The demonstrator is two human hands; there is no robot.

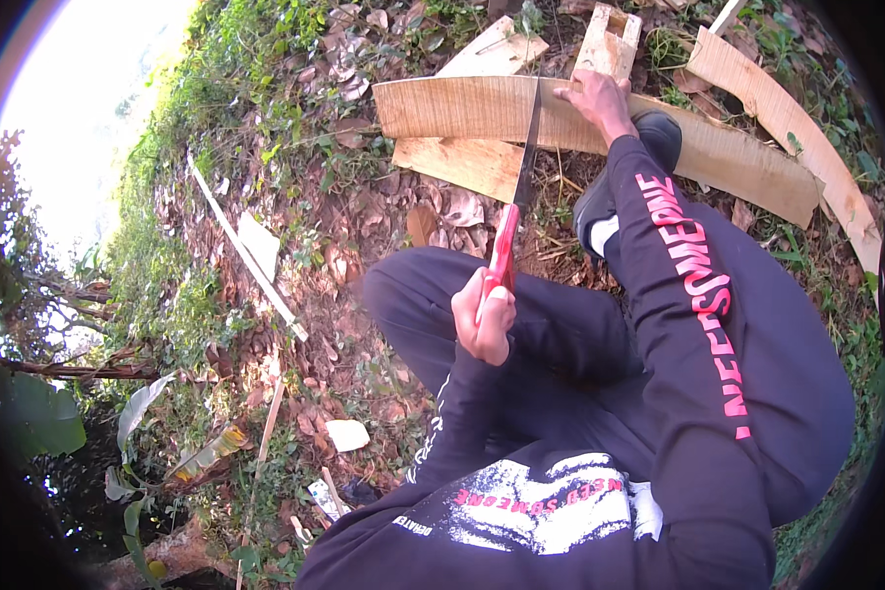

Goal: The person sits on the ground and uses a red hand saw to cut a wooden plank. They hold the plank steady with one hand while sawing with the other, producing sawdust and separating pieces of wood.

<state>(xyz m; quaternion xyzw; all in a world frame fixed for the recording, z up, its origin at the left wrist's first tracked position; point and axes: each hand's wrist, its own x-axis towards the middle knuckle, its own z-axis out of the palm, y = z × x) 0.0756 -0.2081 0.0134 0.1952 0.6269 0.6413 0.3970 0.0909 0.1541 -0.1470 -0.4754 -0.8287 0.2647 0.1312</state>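
Observation:
My left hand (pixel 485 315) is closed around the red handle (pixel 502 246) of a handsaw. Its long thin blade (pixel 530 157) points away from me and crosses a pale wooden plank (pixel 452 106). To the right of the blade, my right hand (pixel 600 101) rests on that plank with its fingers spread over the wood. Beneath the plank lie other pieces, among them a flat board (pixel 462 165) on the near side and a notched wooden block (pixel 608 44) on the far side. My dark shoe (pixel 659 141) is against the plank's near edge.
A curved board (pixel 757 93) lies at the far right. On the left, a long thin strip of wood (pixel 246 246) lies by a pale offcut (pixel 259 244). Another pale scrap (pixel 347 435) is nearer me. Dry leaves and low plants cover the sloping ground.

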